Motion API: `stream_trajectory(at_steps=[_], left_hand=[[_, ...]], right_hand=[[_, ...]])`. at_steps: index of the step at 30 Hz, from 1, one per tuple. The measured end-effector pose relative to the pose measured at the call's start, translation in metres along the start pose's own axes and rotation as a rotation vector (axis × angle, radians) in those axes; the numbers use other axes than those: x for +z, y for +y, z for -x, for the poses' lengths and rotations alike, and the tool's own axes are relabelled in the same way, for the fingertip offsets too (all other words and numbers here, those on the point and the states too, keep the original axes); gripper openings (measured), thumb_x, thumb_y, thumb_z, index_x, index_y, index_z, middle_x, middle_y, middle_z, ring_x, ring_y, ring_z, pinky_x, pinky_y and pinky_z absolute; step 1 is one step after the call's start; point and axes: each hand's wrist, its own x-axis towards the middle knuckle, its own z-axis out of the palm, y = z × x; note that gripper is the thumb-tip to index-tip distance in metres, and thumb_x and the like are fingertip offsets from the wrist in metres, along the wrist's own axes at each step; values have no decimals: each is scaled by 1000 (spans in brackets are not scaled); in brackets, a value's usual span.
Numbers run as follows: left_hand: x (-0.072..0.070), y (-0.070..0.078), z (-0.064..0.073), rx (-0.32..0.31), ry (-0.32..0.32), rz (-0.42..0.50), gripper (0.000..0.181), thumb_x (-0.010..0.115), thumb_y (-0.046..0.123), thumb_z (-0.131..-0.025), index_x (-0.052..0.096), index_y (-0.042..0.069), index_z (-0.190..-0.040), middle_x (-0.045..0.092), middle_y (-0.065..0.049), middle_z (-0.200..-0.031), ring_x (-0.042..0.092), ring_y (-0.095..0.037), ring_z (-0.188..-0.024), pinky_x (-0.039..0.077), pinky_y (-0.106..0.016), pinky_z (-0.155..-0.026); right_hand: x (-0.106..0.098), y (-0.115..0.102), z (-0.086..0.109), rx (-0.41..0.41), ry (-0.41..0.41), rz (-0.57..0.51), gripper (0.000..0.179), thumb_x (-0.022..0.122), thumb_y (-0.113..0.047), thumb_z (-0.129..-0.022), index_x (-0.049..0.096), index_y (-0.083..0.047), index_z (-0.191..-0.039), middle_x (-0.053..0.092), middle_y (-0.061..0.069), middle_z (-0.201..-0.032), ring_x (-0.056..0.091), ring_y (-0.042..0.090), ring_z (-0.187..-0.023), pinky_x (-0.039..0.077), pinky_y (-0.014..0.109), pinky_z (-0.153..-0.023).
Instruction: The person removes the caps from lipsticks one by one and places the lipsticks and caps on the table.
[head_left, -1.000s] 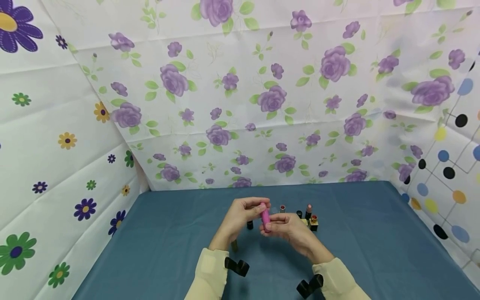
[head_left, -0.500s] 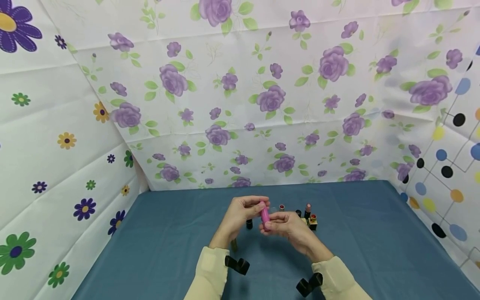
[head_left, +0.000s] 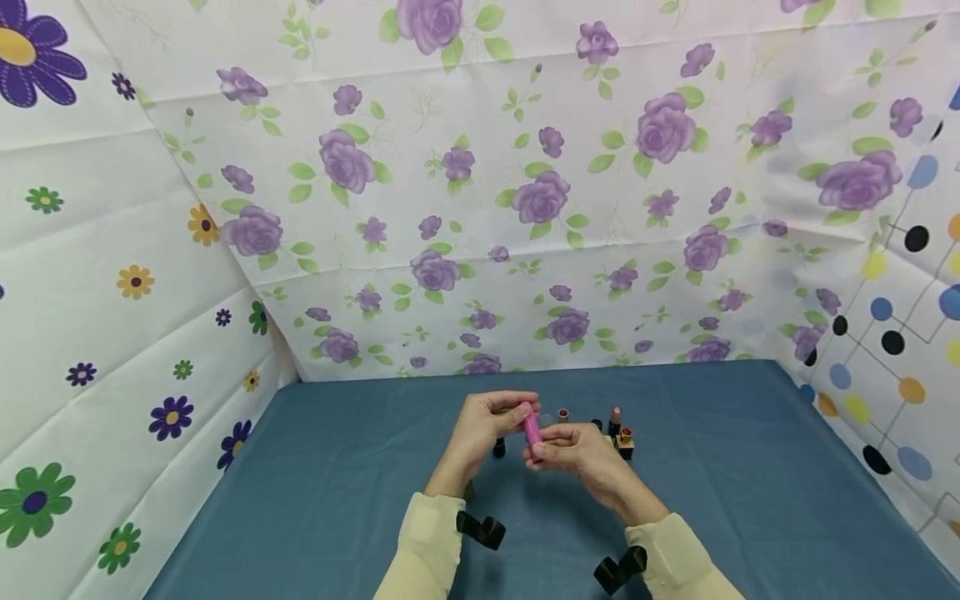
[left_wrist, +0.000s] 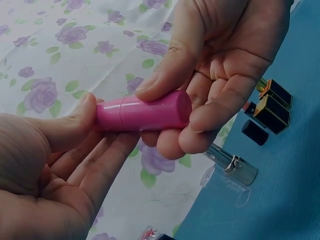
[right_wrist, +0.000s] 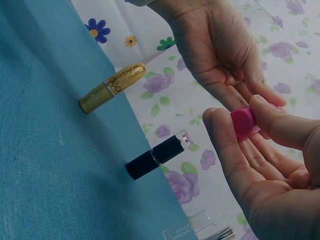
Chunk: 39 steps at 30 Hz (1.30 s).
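Between both hands a pink lipstick tube (head_left: 532, 430) is held up over the blue table, its cap joined to the base at a thin seam that shows in the left wrist view. My left hand (head_left: 480, 433) pinches the upper end of the tube between thumb and fingers. At the lower end, my right hand (head_left: 581, 458) grips it with the thumb on one side and curled fingers on the other. Seen from the right wrist, the round end of the pink tube (right_wrist: 243, 123) shows between right thumb and fingers.
A gold lipstick tube (right_wrist: 111, 89) and a black one with a clear top (right_wrist: 156, 154) stand on the left. Toward the right are a silver lipstick (left_wrist: 239, 167), a clear cap (left_wrist: 237, 194), a black cap (left_wrist: 255, 132) and black-and-gold square pieces (left_wrist: 272, 111). Patterned cloth (head_left: 480, 208) hangs behind.
The pink tube tilts slightly differently, its lower end shifted a little right. My left forearm has drifted slightly right, covering more of the gold tube. Both hands keep their hold.
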Motion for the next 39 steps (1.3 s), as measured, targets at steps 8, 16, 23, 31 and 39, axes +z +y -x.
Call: stream_trajectory(at_steps=[8,16,23,31,39], left_hand=[[-6,8,-9,32,178,48,31,69,12,-102,72,-4,-128,75,-16,-117,74,-21,-105,60,-32,-91],[-2,11,-12,44,125,16,31,69,14,-102,72,-1,-129,73,-18,-123,73,-24,-110,59,-35,-95],[7,-2,-10,64,127,-67,30,69,17,-102,73,3,-128,74,-15,-123,72,-24,-108,58,-38,-97],[18,-15,-8,64,99,-85,32,67,12,-103,70,0,-132,74,-15,-123,70,-27,-114,56,-39,-100],[23,-20,-9,57,141,-234,22,71,15,-101,78,7,-120,77,-9,-114,73,-21,-103,58,-41,-95]], right_hand=[[-10,9,6,31,19,122,41,77,-11,-97,65,16,-126,78,16,-102,77,21,-92,59,45,-94],[-24,-1,9,4,67,146,44,75,-13,-98,63,15,-130,77,17,-108,77,22,-96,57,50,-98],[-30,-5,11,-34,155,185,50,69,-8,-102,51,18,-141,72,25,-118,75,25,-103,56,50,-99],[-32,-10,12,-63,252,317,43,69,-9,-102,57,14,-136,75,23,-114,75,35,-104,45,57,-110],[-31,-7,8,-65,320,435,40,74,-10,-99,62,10,-131,75,21,-113,75,32,-99,21,59,-124]])
